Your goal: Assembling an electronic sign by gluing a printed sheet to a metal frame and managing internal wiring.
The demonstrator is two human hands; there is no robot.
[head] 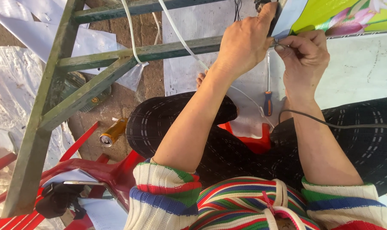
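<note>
My left hand (pixel 244 40) reaches up and presses on the edge of a bright printed panel (pixel 342 15), fingers closed against a dark part at its corner. My right hand (pixel 304 55) pinches a small thin metal piece (pixel 275 42) right beside the left hand's fingers. A screwdriver (pixel 267 96) with a blue and orange handle lies on the white sheet (pixel 364 68) below the hands. I sit on a red plastic stool (pixel 253 140), knees apart in dark checked trousers.
A green metal frame (pixel 87 85) slants across the left. White cables (pixel 180 40) run over it. A black cable (pixel 329 123) crosses my right leg. A drink can (pixel 112 133) lies on the dirt floor. Red plastic furniture (pixel 87 170) stands at lower left.
</note>
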